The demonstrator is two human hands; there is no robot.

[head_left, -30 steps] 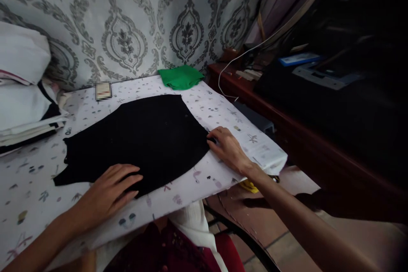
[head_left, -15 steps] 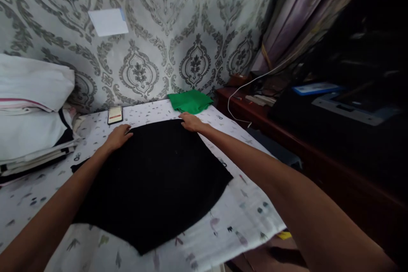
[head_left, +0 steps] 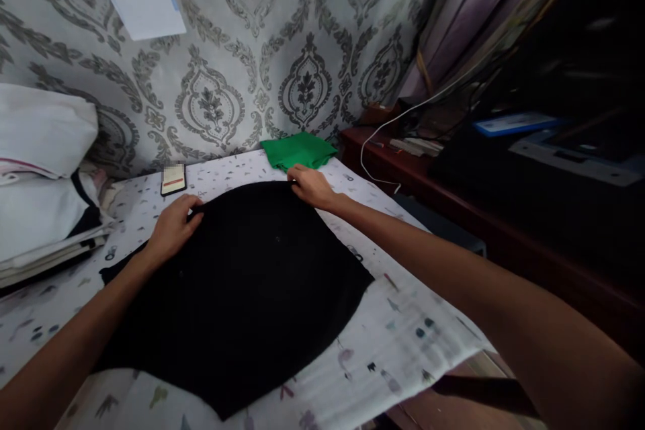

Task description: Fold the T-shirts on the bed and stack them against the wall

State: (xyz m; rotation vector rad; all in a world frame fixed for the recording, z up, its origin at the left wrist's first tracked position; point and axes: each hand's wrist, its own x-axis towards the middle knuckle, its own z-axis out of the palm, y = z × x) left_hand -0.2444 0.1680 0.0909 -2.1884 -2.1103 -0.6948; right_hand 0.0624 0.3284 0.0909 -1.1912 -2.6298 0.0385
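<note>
A black garment (head_left: 236,289) lies spread over a white printed sheet; its exact kind does not show. At its far left corner my left hand (head_left: 176,223) pinches the edge between thumb and fingers. My right hand (head_left: 311,187) grips the far right corner the same way, close to a folded green cloth (head_left: 299,150). Between the two hands the far edge bows slightly upward. The garment's pointed near corner reaches toward me, and my left forearm covers part of its left side.
A phone (head_left: 174,179) lies near the wall, beyond my left hand. Folded white and black clothes (head_left: 43,168) are stacked at the left. To the right, a dark red wooden table (head_left: 383,164) carries a white cable (head_left: 370,148). The printed sheet (head_left: 403,342) ends at the near right edge.
Both hands have closed on the far edge of the black garment, which now bows up a little between them. The view has shifted slightly.
</note>
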